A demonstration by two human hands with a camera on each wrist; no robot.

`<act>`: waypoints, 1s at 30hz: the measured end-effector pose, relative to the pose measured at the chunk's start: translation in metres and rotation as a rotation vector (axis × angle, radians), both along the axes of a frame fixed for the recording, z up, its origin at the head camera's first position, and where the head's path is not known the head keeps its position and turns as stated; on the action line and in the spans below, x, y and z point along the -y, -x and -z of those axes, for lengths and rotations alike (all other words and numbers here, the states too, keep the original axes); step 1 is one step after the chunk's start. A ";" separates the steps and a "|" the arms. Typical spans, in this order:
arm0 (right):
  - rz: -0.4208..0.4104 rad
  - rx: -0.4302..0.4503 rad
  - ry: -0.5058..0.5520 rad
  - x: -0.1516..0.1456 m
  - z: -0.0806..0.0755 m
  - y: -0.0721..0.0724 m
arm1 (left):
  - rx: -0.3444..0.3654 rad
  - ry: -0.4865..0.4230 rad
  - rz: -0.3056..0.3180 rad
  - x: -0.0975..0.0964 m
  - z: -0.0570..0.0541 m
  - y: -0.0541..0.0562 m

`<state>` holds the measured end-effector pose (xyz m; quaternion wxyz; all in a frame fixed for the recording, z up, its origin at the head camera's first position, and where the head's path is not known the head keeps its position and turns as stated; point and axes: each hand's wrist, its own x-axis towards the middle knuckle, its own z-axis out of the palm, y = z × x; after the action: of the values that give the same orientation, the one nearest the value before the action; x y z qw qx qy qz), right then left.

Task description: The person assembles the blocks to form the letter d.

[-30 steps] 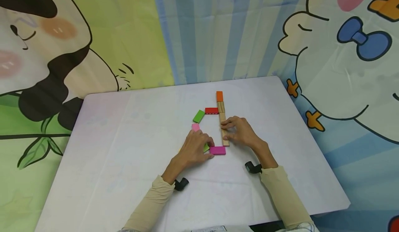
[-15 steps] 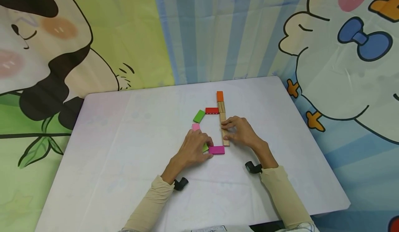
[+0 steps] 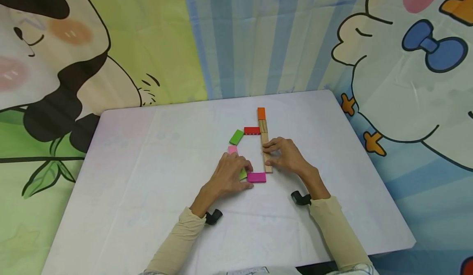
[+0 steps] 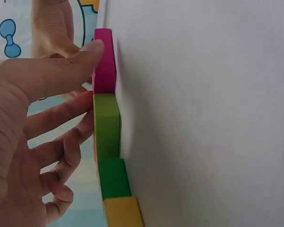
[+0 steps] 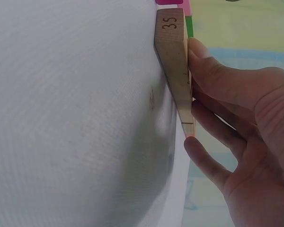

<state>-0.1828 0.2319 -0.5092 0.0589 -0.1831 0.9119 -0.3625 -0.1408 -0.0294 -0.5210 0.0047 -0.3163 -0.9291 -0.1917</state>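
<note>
Magenta block (image 3: 256, 177) pinched at its left end between left hand's (image 3: 230, 174) thumb and finger | lime block (image 4: 107, 125) set just beside, to the left | wooden block (image 5: 173, 56) (35 is marked on its near end) touched by right hand (image 3: 288, 156), fingers relaxed | all laid on white table (image 3: 166, 164).

- Head view: soft, even light over a bright worktop (image 3: 159, 176), faint shadows.
- Left wrist view: dimmer, with a grey shadow (image 4: 141, 142) toward six o'clock.
- Right wrist view: shadowed toward six o'clock, backdrop (image 5: 246, 28) washed-out toward two o'clock.
</note>
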 end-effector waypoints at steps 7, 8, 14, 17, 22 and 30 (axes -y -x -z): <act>0.001 0.010 0.001 0.000 0.001 -0.001 | -0.040 -0.170 -0.170 0.017 -0.008 0.009; 0.001 0.011 0.001 0.000 0.001 -0.001 | -0.051 -0.186 -0.207 0.021 -0.009 0.011; 0.006 0.012 -0.003 -0.001 0.000 -0.003 | -0.069 -0.186 -0.372 0.034 -0.011 0.018; 0.002 0.006 -0.006 -0.002 0.000 -0.002 | -0.066 -0.183 -0.395 0.036 -0.011 0.020; -0.002 0.007 -0.002 -0.001 -0.001 -0.002 | -0.055 -0.174 -0.417 0.035 -0.011 0.024; -0.005 0.006 -0.004 0.000 0.000 -0.002 | -0.005 -0.125 -0.416 0.042 -0.014 0.019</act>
<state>-0.1812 0.2322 -0.5089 0.0628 -0.1840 0.9120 -0.3611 -0.1595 -0.0712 -0.5070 0.0662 -0.1173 -0.9606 -0.2431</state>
